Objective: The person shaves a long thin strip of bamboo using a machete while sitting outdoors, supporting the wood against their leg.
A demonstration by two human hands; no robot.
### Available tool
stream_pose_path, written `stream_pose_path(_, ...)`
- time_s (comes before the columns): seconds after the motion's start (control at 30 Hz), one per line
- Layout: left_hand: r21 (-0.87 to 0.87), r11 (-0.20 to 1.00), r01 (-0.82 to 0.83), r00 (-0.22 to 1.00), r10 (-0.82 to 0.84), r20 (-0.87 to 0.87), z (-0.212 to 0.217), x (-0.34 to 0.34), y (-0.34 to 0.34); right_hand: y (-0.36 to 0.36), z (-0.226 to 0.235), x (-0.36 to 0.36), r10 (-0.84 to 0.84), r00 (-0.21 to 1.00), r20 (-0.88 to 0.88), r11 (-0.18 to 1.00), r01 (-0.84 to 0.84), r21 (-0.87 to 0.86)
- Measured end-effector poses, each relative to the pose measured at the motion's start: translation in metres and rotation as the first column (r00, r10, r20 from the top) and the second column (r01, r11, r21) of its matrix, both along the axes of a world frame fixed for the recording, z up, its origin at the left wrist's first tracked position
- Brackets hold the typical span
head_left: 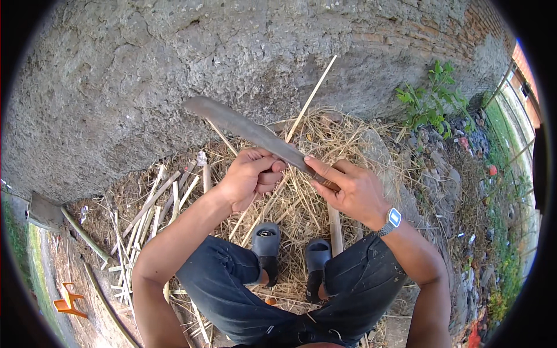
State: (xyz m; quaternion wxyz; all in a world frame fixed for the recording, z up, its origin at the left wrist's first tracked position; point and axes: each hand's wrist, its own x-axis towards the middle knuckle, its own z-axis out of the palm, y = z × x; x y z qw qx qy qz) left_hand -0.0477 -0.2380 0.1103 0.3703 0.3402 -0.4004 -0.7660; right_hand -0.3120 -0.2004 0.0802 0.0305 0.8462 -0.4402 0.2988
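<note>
My right hand (357, 188) is wrapped round the brown handle of a machete (246, 129), with the forefinger stretched along the base of the blade. The dark, worn blade points up and left in front of the wall. Below the blade, my left hand (252, 177) is closed, its fingertips by a thin pale wooden strip (310, 100). That strip slants up to the right and passes behind the blade. Another thin strip (221, 137) runs from behind the blade toward the left hand; where the fingers grip is partly hidden.
A rough grey wall (145, 69) rises ahead. Straw and shavings (301, 203) cover the ground around my sandals (266, 240). Cut wooden strips (148, 217) lie in a pile at left. A leafy plant (438, 95) grows at right; an orange chair (70, 300) stands far left.
</note>
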Motion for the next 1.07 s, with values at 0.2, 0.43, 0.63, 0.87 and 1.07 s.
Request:
stream_pose_path(0.2,-0.058,0.997,0.053,0.999,-0.053,0.002,-0.005,0.002,-0.008,-0.008,0.002,-0.002,-0.032,0.984,0.173,0.999,0.027,0.031)
stream_pose_path(0.43,0.029,0.998,0.056,0.998,-0.056,-0.010,-0.005,0.003,-0.001,-0.012,-0.001,-0.016,-0.075,0.993,0.086,0.997,0.077,-0.019)
stream_pose_path(0.63,0.023,0.998,0.065,0.997,-0.065,0.044,0.002,0.015,0.005,-0.027,0.004,-0.037,-0.147,0.983,0.111,0.987,0.154,-0.053)
stream_pose_path(0.87,0.039,0.996,0.075,0.994,-0.078,0.077,0.013,0.005,0.011,-0.004,0.004,-0.027,-0.074,0.965,0.250,0.995,0.090,-0.053)
stream_pose_path(1.07,0.106,0.991,0.084,0.994,-0.091,0.059,0.015,0.032,0.020,-0.041,-0.007,-0.064,-0.219,0.971,0.091,0.973,0.225,-0.052)
